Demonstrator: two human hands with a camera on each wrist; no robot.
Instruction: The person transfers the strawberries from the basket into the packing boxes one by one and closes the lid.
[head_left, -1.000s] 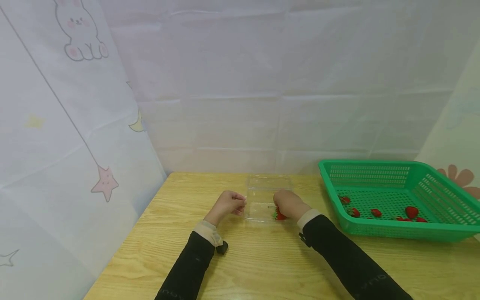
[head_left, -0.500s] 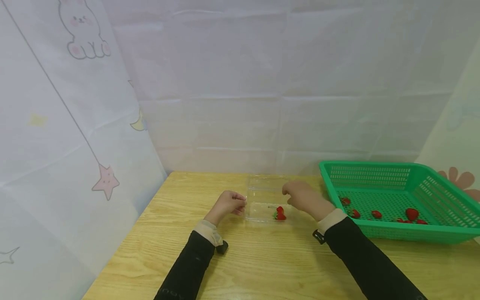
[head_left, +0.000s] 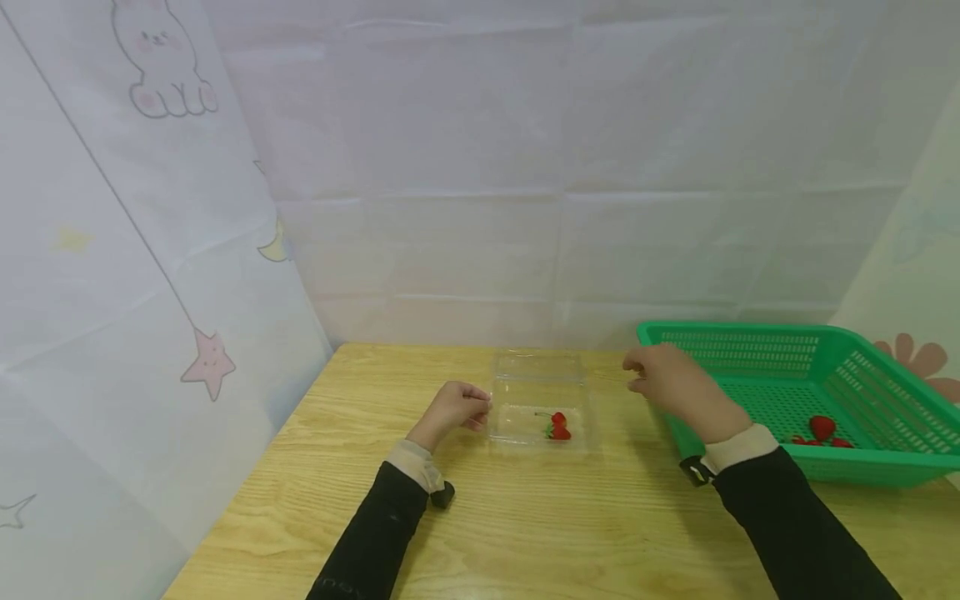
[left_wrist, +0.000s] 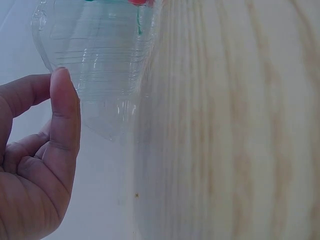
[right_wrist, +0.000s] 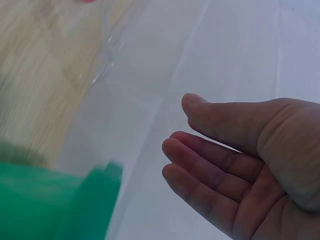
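Note:
A clear plastic clamshell box (head_left: 516, 423) lies on the table with its lid (head_left: 538, 364) folded back. Inside sit a strawberry (head_left: 558, 433) with green leaves and, touching it, a smaller red fruit (head_left: 558, 418) on a thin stem. My left hand (head_left: 456, 412) pinches the box's left rim between thumb and forefinger, seen close up in the left wrist view. Above the left rim of a green plastic basket (head_left: 757, 333) hovers my right hand (head_left: 686, 390), its fingers loosely bent and holding nothing. Several strawberries (head_left: 822, 428) lie in the basket; my right hand and arm hide its near left part.
The wood-grain table (head_left: 480, 533) extends in front of the box and to its left. A white printed cloth (head_left: 450, 208) hangs behind and along the left side. The basket takes up the table's right side.
My right hand has let go of the strawberry in the box and moved right, over to the basket's left rim. The left hand has stayed at the box.

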